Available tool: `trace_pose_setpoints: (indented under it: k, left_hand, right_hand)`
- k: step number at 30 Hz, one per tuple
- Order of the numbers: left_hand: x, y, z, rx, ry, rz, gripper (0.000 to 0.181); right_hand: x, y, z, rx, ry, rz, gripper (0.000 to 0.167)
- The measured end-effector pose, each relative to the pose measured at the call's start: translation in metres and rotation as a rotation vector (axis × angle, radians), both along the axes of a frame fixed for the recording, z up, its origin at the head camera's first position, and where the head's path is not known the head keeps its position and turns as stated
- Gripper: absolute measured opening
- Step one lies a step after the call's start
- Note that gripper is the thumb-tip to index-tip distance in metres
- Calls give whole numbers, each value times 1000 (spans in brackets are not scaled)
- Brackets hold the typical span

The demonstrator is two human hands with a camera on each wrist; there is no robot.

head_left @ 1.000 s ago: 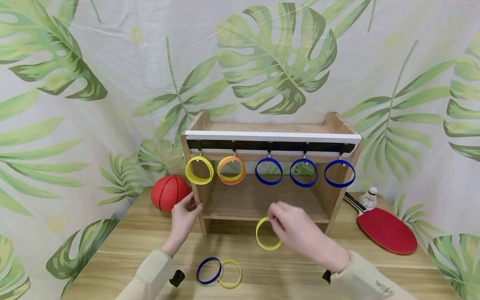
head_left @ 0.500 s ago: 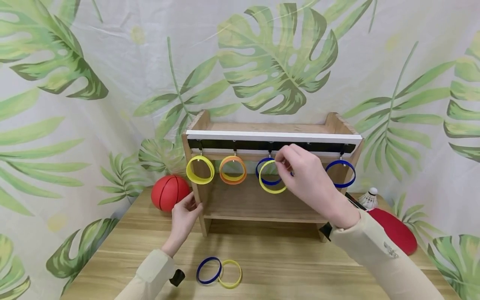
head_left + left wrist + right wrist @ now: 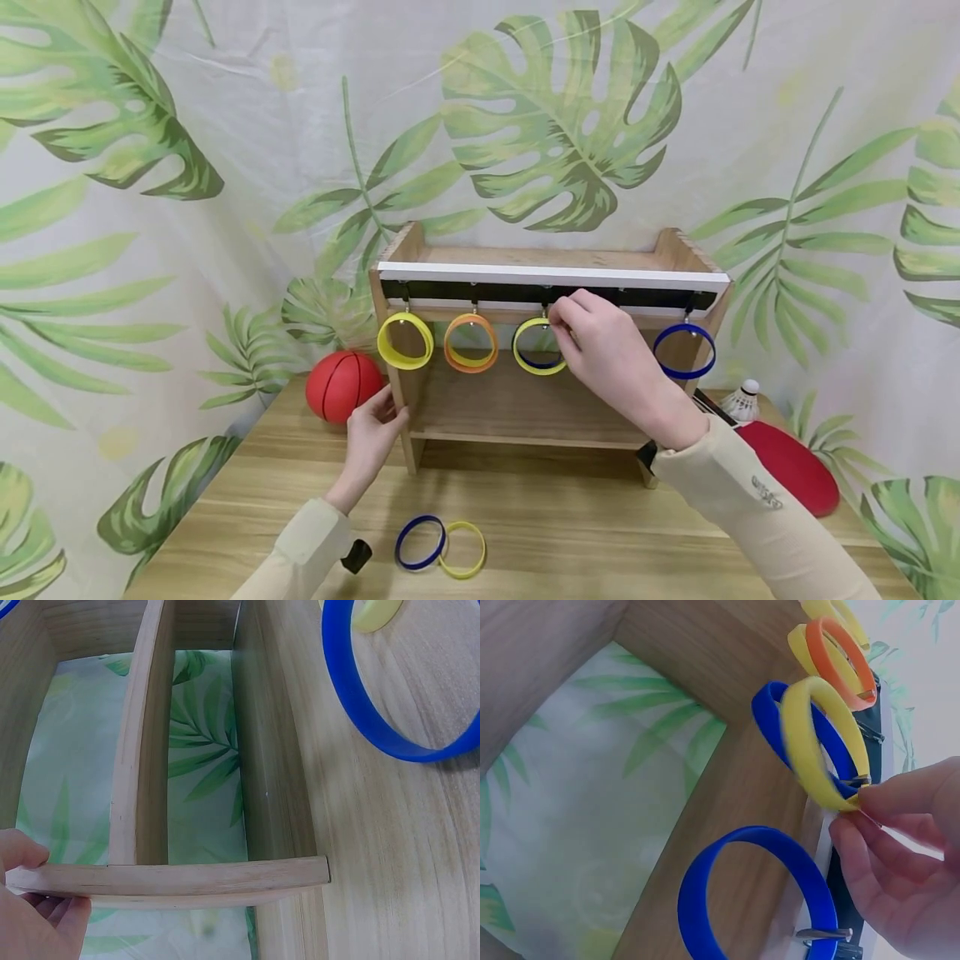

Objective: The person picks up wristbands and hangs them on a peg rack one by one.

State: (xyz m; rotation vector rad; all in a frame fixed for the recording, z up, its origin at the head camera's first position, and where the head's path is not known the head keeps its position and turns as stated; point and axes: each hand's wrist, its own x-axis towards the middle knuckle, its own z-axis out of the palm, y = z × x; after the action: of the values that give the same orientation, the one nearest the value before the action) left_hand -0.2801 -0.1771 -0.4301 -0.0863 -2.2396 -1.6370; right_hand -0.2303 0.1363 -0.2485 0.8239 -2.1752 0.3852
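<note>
My right hand [image 3: 611, 358] pinches a yellow silicone wristband [image 3: 799, 739] by its upper edge at the rack's middle hook. A blue wristband [image 3: 767, 720] hangs on that hook, just behind the yellow one. In the right wrist view the hook's tip [image 3: 859, 781] shows within the yellow loop; whether the hook bears it I cannot tell. My left hand [image 3: 372, 433] grips the left side panel of the wooden shelf [image 3: 517, 417], thumb on one face and fingers on the other.
Yellow wristbands [image 3: 386, 354], an orange one [image 3: 491, 329] and a blue one [image 3: 684, 375] hang on other hooks. A blue wristband [image 3: 408, 566] and a yellow one [image 3: 461, 575] lie on the table. A red ball [image 3: 341, 385], a shuttlecock [image 3: 742, 402] and a red paddle [image 3: 795, 467] flank the shelf.
My right hand has risen from below the shelf board to the middle hook with the yellow wristband, which now lines up with the hanging blue one. The left hand keeps its grip.
</note>
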Motion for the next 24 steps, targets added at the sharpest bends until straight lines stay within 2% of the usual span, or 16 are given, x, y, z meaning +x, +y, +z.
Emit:
trace_pose_setpoints:
  k: [3,6,8,10,13,20,24]
  left_hand:
    - [0,0,0,-3,2,0,42]
    - [0,1,0,-7,2,0,41]
    - [0,1,0,-11,1,2,40]
    - [-1,1,1,-14,-2,7,40]
    - [-2,1,1,-14,-10,16,40]
    - [-1,1,1,-23,-33,13,41]
    - [0,0,0,-7,-9,1,41]
  right_hand:
    - [5,1,-3,9,9,-3,2]
    - [14,1,-8,9,45,8,7]
    - [21,-2,-15,9,62,29,9]
    - [28,-8,-28,21,71,61,11]
    - [34,-21,-61,56,27,109,12]
    - [36,-54,-169,252,-172,124,17]
    - [36,-66,-213,332,-318,130,14]
